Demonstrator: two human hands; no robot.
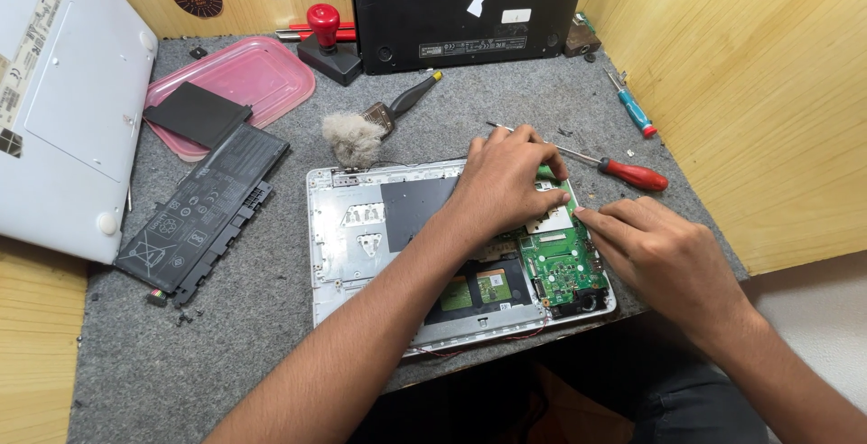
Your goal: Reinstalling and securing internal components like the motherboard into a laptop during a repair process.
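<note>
An opened white laptop base (pixel 334 254) lies on the grey felt mat with its insides exposed. A green circuit board (pixel 560 263) sits at its right end. My left hand (pixel 506 177) rests flat on the upper part of that board, fingertips at its far edge. My right hand (pixel 655 245) comes in from the right, its fingertips touching the board's right edge. Neither hand holds a tool. A red-handled screwdriver (pixel 632 173) lies on the mat just beyond my hands.
A flat black battery (pixel 203 214) lies left of the base. A pink tray (pixel 257 74) holds a black pad. A brush (pixel 379 123), a blue screwdriver (pixel 635 112), a red-knobbed tool (pixel 327 42), a white laptop cover (pixel 63 110) and a black laptop (pixel 465 6) surround it. Wooden walls close in.
</note>
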